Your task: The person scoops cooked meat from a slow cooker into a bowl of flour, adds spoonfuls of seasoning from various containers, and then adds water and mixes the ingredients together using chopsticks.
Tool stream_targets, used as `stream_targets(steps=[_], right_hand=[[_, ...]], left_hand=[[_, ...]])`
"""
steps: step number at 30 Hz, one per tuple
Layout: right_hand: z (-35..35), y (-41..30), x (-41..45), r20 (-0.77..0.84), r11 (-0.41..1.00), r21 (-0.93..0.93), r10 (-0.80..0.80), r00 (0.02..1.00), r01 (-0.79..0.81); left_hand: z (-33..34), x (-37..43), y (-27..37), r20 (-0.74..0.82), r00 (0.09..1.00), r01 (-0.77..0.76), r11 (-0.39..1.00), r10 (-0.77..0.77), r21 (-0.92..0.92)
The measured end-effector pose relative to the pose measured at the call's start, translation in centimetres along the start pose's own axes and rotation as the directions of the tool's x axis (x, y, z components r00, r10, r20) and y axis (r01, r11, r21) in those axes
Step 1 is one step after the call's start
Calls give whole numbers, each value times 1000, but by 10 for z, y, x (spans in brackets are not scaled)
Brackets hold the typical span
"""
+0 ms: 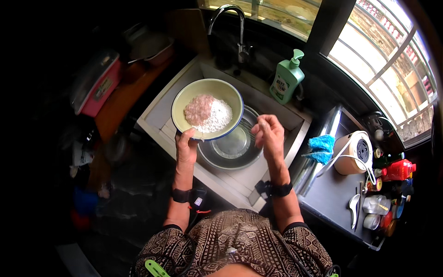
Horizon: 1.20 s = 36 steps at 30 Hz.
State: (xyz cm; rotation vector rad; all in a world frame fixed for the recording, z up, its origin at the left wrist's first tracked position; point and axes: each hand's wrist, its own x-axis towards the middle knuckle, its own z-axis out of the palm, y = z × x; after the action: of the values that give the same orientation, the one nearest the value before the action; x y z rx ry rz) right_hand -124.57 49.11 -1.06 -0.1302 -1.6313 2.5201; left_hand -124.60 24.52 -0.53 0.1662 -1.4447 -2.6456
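My left hand (186, 147) grips the near rim of a pale yellow enamel bowl (180, 107) with a blue edge, thumb on the inside. In the bowl, pink minced meat (199, 110) lies on the left and white powder (218, 117) on the right, side by side and touching. To the right of the bowl is my right hand (271, 136), fingers curled in and nothing visible in it. Below both hands a round metal basin (251, 161), with what looks like water in it, stands in the light-coloured sink (221, 180). The bowl hides part of the basin.
A chrome faucet (241, 34) rises behind the sink. A green pump bottle (287, 81) stands at its back right. On the right counter are a blue cloth (321, 149), a corded cream appliance (351, 152), a white spoon (353, 209) and several jars. A pink container (98, 91) is at left.
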Motion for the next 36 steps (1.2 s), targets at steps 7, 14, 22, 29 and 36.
stream_targets(steps=[7, 14, 22, 29, 36], right_hand=[[51, 15, 173, -211, 936, -352, -92, 973, 12], [105, 28, 321, -333, 768, -636, -190, 924, -71], [103, 40, 385, -283, 437, -874, -96, 954, -215], [109, 38, 385, -76, 349, -937, -247, 966, 16], [74, 34, 388, -188, 491, -864, -118, 975, -107]], left_hand=[[-22, 155, 21, 194, 975, 98, 994, -107, 57], [-33, 253, 42, 316, 915, 238, 968, -251, 80], [-34, 297, 44, 361, 877, 287, 949, -316, 132], [-17, 299, 64, 457, 831, 292, 948, -318, 129], [1, 308, 45, 424, 852, 282, 951, -309, 126]])
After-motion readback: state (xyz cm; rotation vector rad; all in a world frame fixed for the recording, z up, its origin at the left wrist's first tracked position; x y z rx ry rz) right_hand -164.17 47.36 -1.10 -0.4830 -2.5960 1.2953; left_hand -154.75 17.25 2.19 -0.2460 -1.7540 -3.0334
